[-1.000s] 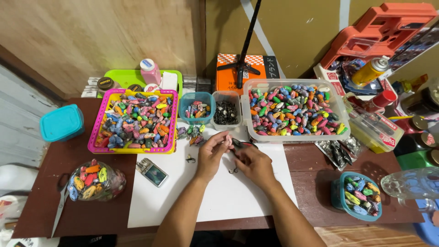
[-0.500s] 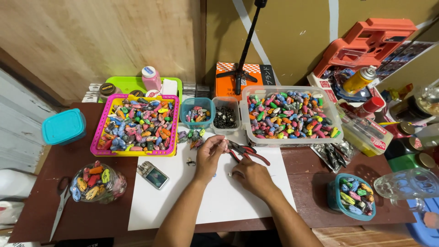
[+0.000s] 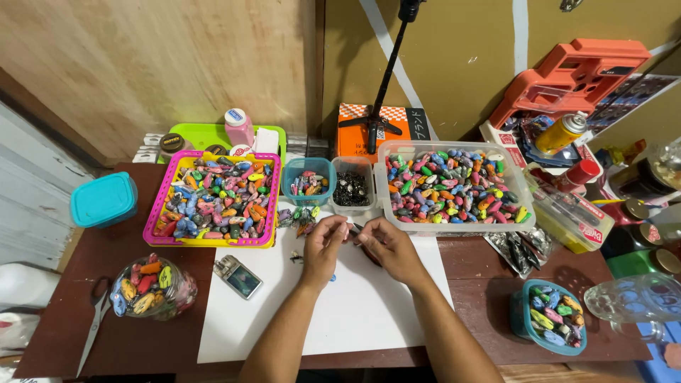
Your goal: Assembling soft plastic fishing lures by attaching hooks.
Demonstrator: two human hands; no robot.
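My left hand [image 3: 324, 245] and my right hand [image 3: 386, 247] meet over a white sheet [image 3: 333, 305] in the middle of the table. Their fingertips pinch a small dark piece between them; red-handled pliers [image 3: 366, 248] sit in my right hand, mostly hidden by it. Just beyond the hands lie a few small colourful fish-shaped lures [image 3: 301, 218]. Behind them stand a small blue tub of lures [image 3: 308, 181] and a small clear tub of dark metal bits [image 3: 350, 189].
A pink tray of lures [image 3: 213, 201] is at left, a large clear tub of lures [image 3: 451, 184] at right. A bag of lures [image 3: 150, 284], scissors [image 3: 94, 323], a small phone [image 3: 238, 275], a teal box [image 3: 104, 199], a blue tub [image 3: 552, 317], a tripod [image 3: 381, 92].
The camera has shifted slightly. My right hand has drawn in to the left, closing over the red pliers handles. Both hands stay together over the sheet.
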